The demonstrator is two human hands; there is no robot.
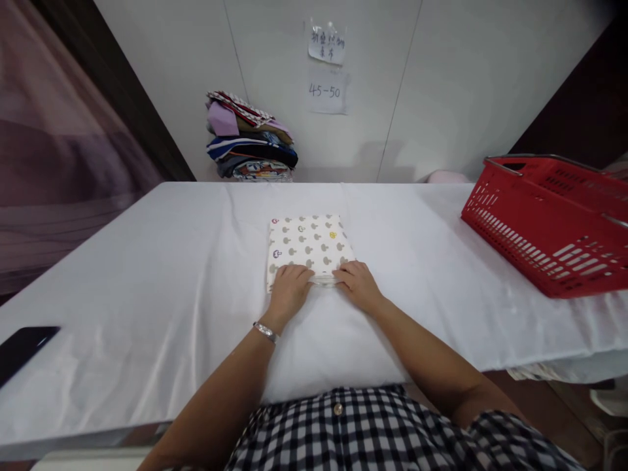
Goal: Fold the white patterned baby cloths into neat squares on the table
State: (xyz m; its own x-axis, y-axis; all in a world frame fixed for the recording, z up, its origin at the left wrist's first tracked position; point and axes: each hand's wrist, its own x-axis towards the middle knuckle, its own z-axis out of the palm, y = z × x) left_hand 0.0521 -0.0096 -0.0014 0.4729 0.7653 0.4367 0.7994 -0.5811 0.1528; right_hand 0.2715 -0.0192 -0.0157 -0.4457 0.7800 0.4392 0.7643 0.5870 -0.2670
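A folded cream cloth [309,242], printed with grey mushroom-like shapes and a few coloured ones, lies flat as a neat rectangle in the middle of the white-covered table. At its near left corner, my left hand [291,288] has its fingers on top and curled over the front edge. My right hand [360,285] grips the same edge near the right corner, thumb and fingers pinched around it. Between the hands, the stacked layers show along the front edge. The undersides of the fingers are hidden.
A red plastic basket [544,229] stands at the table's right side. Against the back wall rises a pile of folded fabrics [252,140]. A dark phone [24,347] lies at the left front. White satiny cloth covers the table [161,275]. Handwritten papers [328,91] hang on the wall.
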